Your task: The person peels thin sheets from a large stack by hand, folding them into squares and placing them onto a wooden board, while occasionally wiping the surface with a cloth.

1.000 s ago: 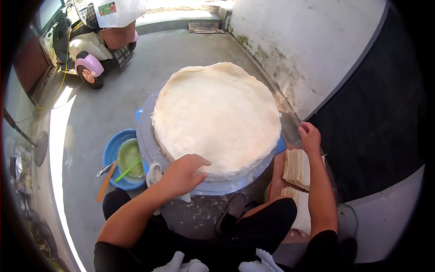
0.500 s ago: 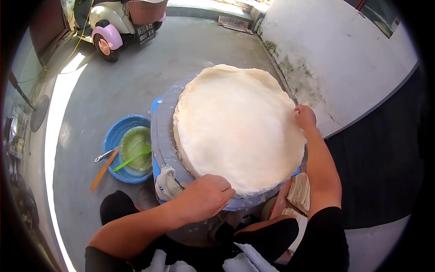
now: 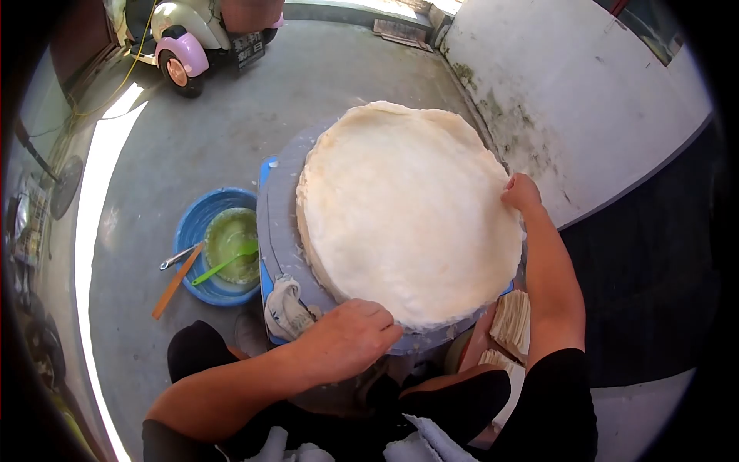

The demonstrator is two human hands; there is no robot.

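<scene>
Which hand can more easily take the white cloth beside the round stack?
Probably the left hand: it rests on the near edge of the stack, beside the cloth; the right hand is at the right rim.

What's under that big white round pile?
The stack of dough sheets sits on a grey round board; a blue tray peeks out below. The board's middle is covered.

Wall (image 3: 585, 100) crowds rt of stack (image 3: 408, 208); basin (image 3: 192, 231) blocks left; far floor (image 3: 231, 115) open.

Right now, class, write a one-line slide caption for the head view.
The left hand and right hand touch the rim of a round stack of thin sheets on a grey board.
</scene>
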